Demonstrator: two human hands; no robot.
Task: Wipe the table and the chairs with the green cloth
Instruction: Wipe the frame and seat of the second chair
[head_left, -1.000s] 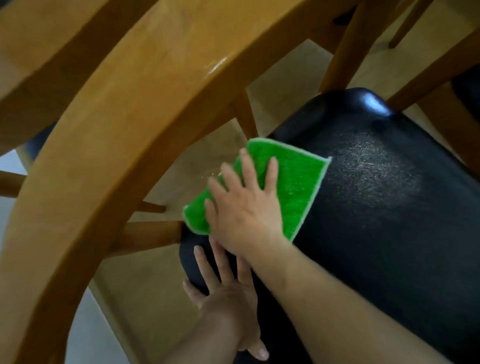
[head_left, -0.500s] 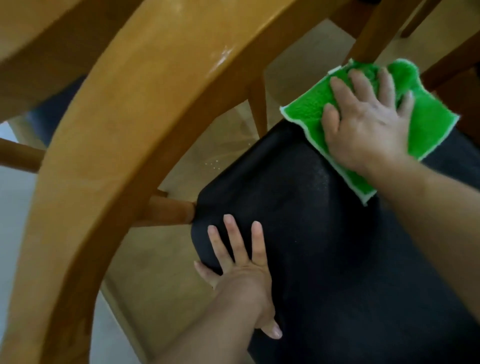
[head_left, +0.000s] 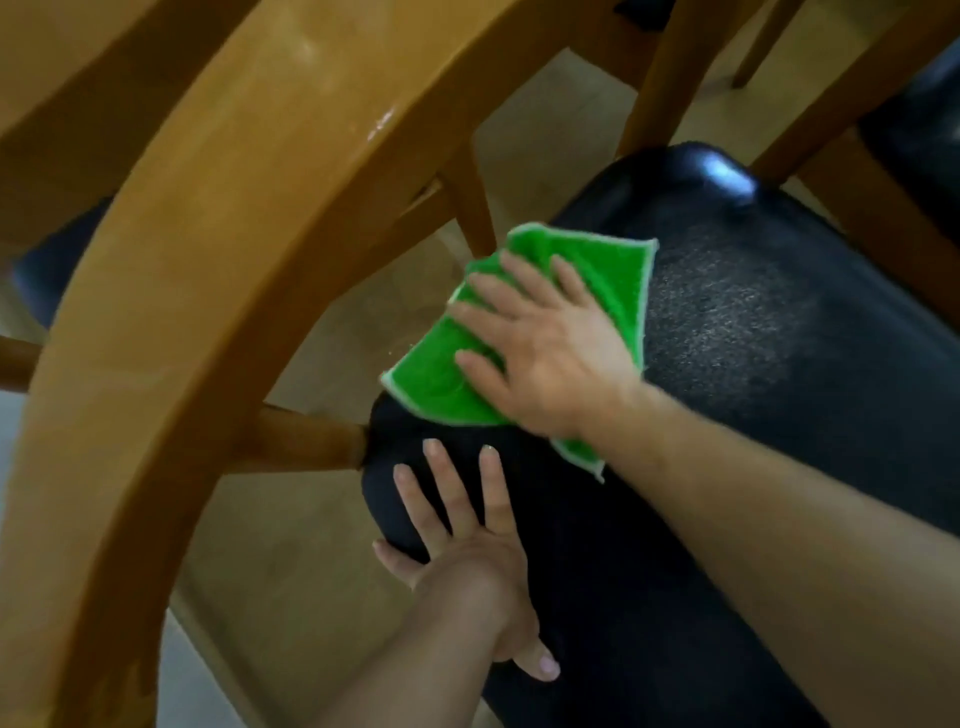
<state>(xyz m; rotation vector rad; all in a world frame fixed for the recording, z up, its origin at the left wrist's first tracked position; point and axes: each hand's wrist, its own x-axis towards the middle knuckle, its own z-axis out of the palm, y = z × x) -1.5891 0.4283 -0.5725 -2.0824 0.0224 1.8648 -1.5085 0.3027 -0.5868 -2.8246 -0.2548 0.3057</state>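
Since half a sec ago the right hand and the green cloth under it have slid back from the far corner of the seat to its left edge, close to where they were a sec ago. The left hand has stayed put near the seat's front-left corner. Right hand lies flat on the cloth, fingers straight and spread, pressing it down on the black padded seat; no pinch, nothing curled round it. Cloth is roughly square w/ a pale hem; its left corner hangs just past the seat edge, over the floor, and a small corner pokes out below the wrist. Left hand is also flat, fingers straight and apart, palm on the seat, thumb out to the right, holding nothing. Fingertips sit just below the cloth, apart from it. A curved wooden chair back rail sweeps across the left of the view, blurred by closeness; a round wooden rung meets the seat's left side. Beyond the seat stand more wooden legs, prob. table or other chairs, can't tell which. Another dark seat shows at the top right. A shiny highlight sits at the seat's far corner.
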